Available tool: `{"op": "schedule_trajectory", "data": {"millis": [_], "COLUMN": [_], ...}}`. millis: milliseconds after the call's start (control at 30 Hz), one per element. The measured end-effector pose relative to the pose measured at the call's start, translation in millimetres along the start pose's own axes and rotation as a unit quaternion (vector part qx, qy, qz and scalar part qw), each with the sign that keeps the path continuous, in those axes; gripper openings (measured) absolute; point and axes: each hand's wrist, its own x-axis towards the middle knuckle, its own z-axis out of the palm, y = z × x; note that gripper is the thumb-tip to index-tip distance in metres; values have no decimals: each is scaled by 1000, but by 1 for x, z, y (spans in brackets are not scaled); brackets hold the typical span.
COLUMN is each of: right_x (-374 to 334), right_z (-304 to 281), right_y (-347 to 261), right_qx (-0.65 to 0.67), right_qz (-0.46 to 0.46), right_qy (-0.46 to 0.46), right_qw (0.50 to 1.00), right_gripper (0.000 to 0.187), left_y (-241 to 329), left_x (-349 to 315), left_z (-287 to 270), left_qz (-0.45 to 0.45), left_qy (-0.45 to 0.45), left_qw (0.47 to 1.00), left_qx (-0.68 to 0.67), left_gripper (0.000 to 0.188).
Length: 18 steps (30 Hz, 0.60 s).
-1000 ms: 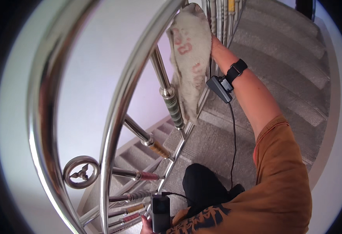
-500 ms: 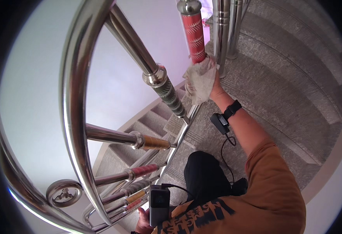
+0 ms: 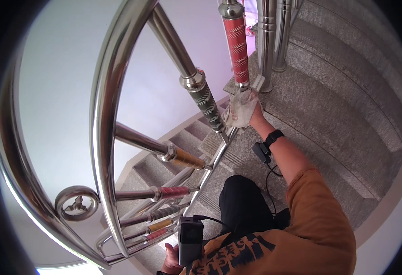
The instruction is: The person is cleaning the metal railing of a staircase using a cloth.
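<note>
My right hand [image 3: 254, 114] is closed around a whitish, crumpled cloth [image 3: 241, 110]. It presses the cloth to the foot of the red baluster [image 3: 237, 48], where the post meets the lower metal rail [image 3: 215, 160]. White leaf patterns run over the red sleeve, which shows in full above the cloth. Beside it slants a dark green patterned baluster [image 3: 206, 105]. Low in the picture is my left hand [image 3: 170, 260], near the lower balusters; a dark box-shaped device [image 3: 190, 240] with a cable covers most of its fingers, so its grip is hidden.
A thick, curved metal handrail [image 3: 104, 114] sweeps down the left, with a ring ornament [image 3: 76, 203] beside it. Grey stone steps [image 3: 320, 110] curve up on the right, and more descend behind the balusters. A black wrist device [image 3: 261, 151] trails a cable near my knee [image 3: 240, 197].
My right hand has slid the cloth down from the red sleeve's lower end to the baluster's foot. The view has shifted slightly, moving the railing rightward in the picture.
</note>
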Motion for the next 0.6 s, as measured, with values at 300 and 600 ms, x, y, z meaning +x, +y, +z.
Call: {"op": "schedule_trajectory", "data": {"millis": [300, 600], "right_x": [-7, 25], "right_z": [65, 136], "right_y": [-133, -152], "right_qx": [-463, -189], "right_qz": [-557, -274], "right_qy": [-71, -190], "right_qw": [685, 924], "right_gripper": [35, 25], "left_y": [-11, -11], "left_x": [-11, -14], "left_z": [-5, -15], "left_qz": [-10, 13], "left_qy": [37, -26], "left_qw": [999, 999], "left_qx": [15, -17], "left_gripper": [126, 120]}}
